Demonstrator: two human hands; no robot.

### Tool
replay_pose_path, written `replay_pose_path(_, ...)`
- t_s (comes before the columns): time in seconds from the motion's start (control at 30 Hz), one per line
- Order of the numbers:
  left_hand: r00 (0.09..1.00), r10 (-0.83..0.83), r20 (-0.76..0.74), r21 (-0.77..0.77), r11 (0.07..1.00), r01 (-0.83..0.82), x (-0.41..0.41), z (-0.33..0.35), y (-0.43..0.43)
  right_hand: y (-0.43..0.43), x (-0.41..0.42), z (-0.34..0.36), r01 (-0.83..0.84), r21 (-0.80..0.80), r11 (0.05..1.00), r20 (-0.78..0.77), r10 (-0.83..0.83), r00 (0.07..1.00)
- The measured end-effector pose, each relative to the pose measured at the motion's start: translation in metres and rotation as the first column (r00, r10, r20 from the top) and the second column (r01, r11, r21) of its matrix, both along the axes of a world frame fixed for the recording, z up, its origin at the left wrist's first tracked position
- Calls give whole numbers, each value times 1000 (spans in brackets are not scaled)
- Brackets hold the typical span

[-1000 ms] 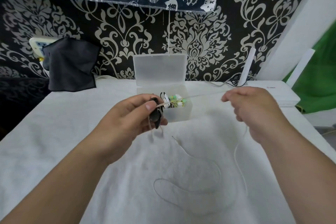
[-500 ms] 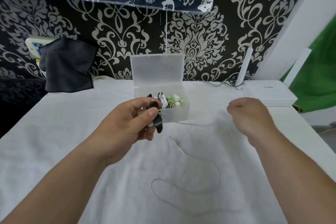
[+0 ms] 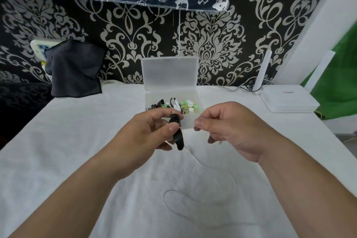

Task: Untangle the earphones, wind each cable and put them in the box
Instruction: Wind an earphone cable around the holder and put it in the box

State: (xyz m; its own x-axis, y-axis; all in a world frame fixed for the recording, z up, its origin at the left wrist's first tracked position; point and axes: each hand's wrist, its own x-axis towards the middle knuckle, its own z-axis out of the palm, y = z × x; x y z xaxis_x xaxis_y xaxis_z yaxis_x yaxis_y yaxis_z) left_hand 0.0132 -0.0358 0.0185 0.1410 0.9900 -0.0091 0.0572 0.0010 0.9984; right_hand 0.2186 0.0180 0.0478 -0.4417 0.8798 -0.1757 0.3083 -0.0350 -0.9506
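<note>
My left hand (image 3: 152, 131) pinches a black earpiece (image 3: 176, 133) of an earphone just in front of the box, thumb over it. Close beside it, my right hand (image 3: 228, 127) pinches the thin white cable (image 3: 229, 177) between thumb and forefinger. The cable's slack hangs down and lies in a loose loop on the white cloth below my hands. The clear plastic box (image 3: 190, 123) stands open with its lid upright, and wound earphones (image 3: 181, 105) in black, white and green lie inside.
A white cloth (image 3: 67, 141) covers the table. A dark cloth (image 3: 75, 69) hangs over a socket at the back left. A white router (image 3: 287, 100) with antennas sits at the back right, its cable running along the wall.
My right hand has come in from the right, from holding the cable stretched taut, to just beside my left hand. The cable now hangs slack.
</note>
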Motion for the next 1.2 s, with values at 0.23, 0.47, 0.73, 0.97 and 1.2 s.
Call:
replay_pose_path(0.23,1000,-13,3,105,994,13,8,3,-3,-8,-15,-3,85,-309,947,-286,-178,941)
replay_pose_path(0.47,983,96,-158,190,980,-65,16,4,-4,-6,-13,-2,121,-160,980,-309,-166,936)
replay_pose_path(0.73,886,351,-302,312,915,-256,18,5,-3,-11,-17,-4,142,4,990,-211,-137,968)
replay_pose_path(0.97,917,389,-91,133,917,-376,21,8,-5,-12,-19,-6,129,87,988,-165,-114,980)
replay_pose_path(1.2,938,346,24,62,936,-347,15,2,-1,-8,-16,-5,82,53,995,-142,-74,987)
